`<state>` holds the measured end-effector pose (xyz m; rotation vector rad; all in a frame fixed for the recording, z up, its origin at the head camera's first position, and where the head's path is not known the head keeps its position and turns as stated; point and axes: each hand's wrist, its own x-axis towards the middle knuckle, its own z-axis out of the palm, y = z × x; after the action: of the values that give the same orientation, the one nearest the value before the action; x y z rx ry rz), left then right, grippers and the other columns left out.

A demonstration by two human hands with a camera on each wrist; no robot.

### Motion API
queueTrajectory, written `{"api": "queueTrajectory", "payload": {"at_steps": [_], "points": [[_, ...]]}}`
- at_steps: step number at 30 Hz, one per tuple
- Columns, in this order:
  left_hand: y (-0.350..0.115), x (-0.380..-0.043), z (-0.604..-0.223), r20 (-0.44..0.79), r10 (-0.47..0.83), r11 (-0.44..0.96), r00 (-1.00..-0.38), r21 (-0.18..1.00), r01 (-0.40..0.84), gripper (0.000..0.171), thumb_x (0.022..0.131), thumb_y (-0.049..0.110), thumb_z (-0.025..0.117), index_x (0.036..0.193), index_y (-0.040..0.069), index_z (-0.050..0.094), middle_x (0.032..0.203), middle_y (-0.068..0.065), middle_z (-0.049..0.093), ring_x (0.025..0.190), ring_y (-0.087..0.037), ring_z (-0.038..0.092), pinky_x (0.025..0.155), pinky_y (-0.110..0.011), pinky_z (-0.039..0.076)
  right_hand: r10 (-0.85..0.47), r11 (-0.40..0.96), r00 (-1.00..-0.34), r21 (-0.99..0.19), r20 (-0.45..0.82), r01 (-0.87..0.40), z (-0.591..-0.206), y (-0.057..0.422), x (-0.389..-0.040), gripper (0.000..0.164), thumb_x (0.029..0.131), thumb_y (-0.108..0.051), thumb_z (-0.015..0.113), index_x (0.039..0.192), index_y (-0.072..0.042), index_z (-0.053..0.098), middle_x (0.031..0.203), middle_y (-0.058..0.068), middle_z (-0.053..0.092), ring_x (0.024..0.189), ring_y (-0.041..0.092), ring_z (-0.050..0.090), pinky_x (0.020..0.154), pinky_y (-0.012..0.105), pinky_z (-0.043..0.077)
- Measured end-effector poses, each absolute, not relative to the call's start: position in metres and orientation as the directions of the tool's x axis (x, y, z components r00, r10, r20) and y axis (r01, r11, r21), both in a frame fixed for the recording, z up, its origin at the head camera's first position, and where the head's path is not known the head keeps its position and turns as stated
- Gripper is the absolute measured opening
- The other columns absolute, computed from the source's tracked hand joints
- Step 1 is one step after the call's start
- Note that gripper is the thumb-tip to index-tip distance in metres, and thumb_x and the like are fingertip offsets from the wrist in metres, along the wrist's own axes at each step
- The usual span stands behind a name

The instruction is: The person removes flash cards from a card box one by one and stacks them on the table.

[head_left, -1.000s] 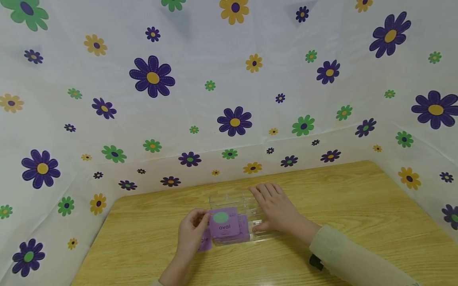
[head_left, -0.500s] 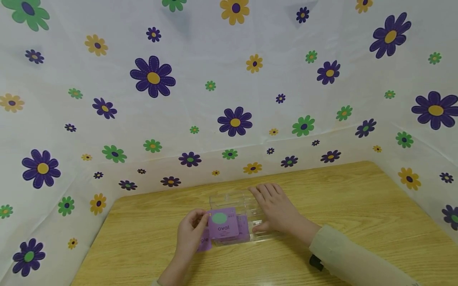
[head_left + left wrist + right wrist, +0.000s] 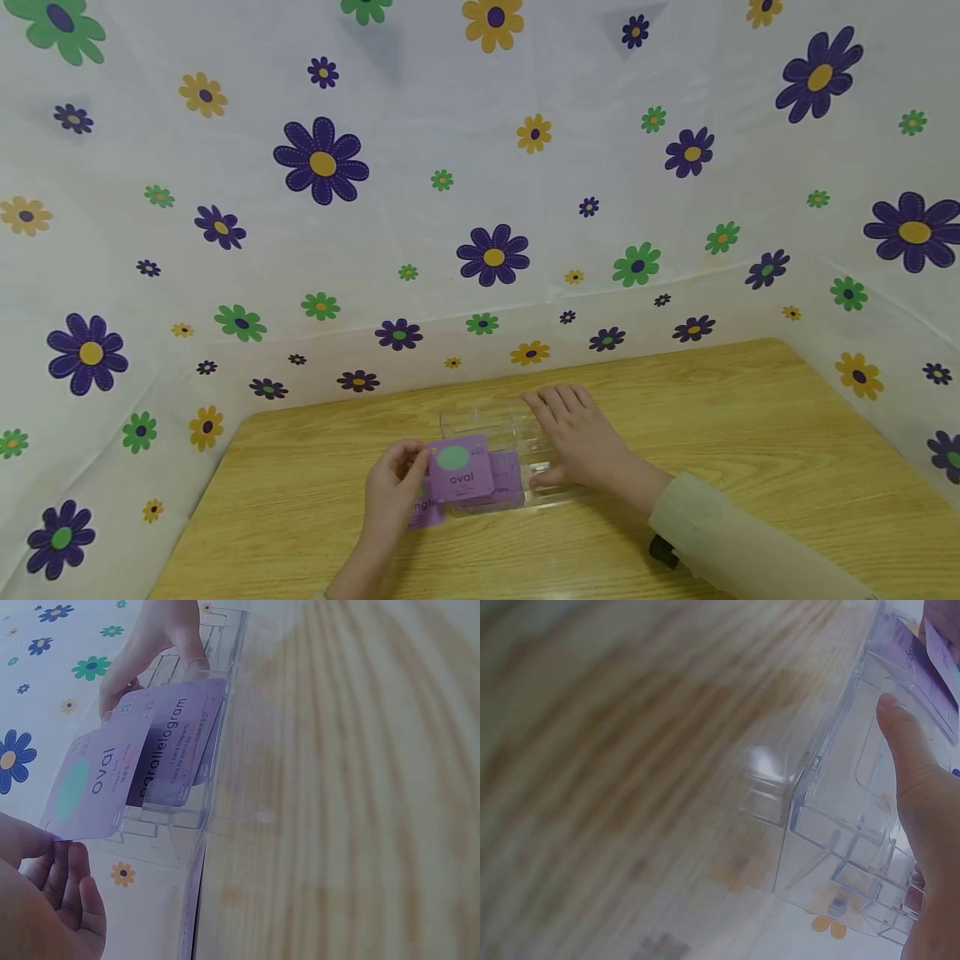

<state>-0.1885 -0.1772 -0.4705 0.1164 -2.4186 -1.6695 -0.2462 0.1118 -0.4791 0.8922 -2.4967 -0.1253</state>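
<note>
A square purple card (image 3: pixel 459 471) with a green oval and the word "oval" is pinched at its left edge by my left hand (image 3: pixel 386 492). It is tilted above the clear plastic box (image 3: pixel 832 814), overlapping a purple parallelogram card (image 3: pixel 174 742) in the box's left part. At least one more purple card shows behind that one in the left wrist view. My right hand (image 3: pixel 581 437) grips the box's right part, thumb on the near side and fingers reaching over the far side. Partly hidden by the oval card, another purple card (image 3: pixel 427 515) ending in "ngle" lies left of the box.
The wooden table (image 3: pixel 720 417) extends around the box on all sides. A white cloth (image 3: pixel 420 225) printed with flowers stands behind the table and along both sides. Near the right cuff is a small black object (image 3: pixel 663 550).
My left hand has drawn the oval card slightly left, uncovering more of the parallelogram card. The right hand and the box stay where they were.
</note>
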Motion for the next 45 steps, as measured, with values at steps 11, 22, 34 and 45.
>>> {"api": "queueTrajectory", "payload": {"at_steps": [11,22,34,45], "points": [[-0.182,-0.187,-0.469,0.111,-0.205,0.376,-0.972,0.926,0.027,0.015,0.105,0.009,0.066,0.114,-0.002,0.069,0.101,-0.012,0.075,0.081,-0.004,0.061,0.074,-0.015,0.053,-0.618,0.782,-0.668,0.240,0.415,-0.575,-0.479,0.112,-0.246,0.132,0.060,-0.094,0.075,0.154,-0.008,0.042,0.136,0.009,0.055,0.119,0.026,0.051,0.106,0.045,0.046],[-0.188,-0.187,-0.470,0.108,-0.224,0.371,-0.969,0.929,0.018,0.013,0.104,0.005,0.064,0.113,-0.004,0.069,0.100,-0.013,0.074,0.081,-0.005,0.062,0.075,-0.015,0.055,-0.615,0.783,-0.674,0.224,0.409,-0.579,-0.477,0.112,-0.246,0.130,0.061,-0.093,0.076,0.154,-0.008,0.042,0.137,0.009,0.055,0.121,0.027,0.051,0.108,0.046,0.046],[-0.194,-0.185,-0.471,0.097,-0.231,0.367,-0.968,0.930,0.006,0.015,0.106,0.006,0.062,0.115,-0.004,0.068,0.100,-0.010,0.073,0.082,-0.002,0.062,0.077,-0.015,0.055,-0.611,0.786,-0.677,0.210,0.410,-0.582,-0.476,0.112,-0.245,0.129,0.061,-0.091,0.078,0.154,-0.008,0.043,0.138,0.010,0.055,0.122,0.027,0.052,0.109,0.046,0.046],[-0.201,-0.182,-0.467,0.067,-0.265,0.351,-0.962,0.936,-0.032,0.019,0.107,0.009,0.062,0.119,-0.005,0.068,0.107,-0.012,0.075,0.083,0.000,0.062,0.077,-0.014,0.054,-0.614,0.783,-0.670,0.214,0.417,-0.584,-0.477,0.112,-0.246,0.130,0.061,-0.092,0.077,0.154,-0.008,0.042,0.138,0.010,0.056,0.122,0.027,0.052,0.109,0.046,0.046]]}}
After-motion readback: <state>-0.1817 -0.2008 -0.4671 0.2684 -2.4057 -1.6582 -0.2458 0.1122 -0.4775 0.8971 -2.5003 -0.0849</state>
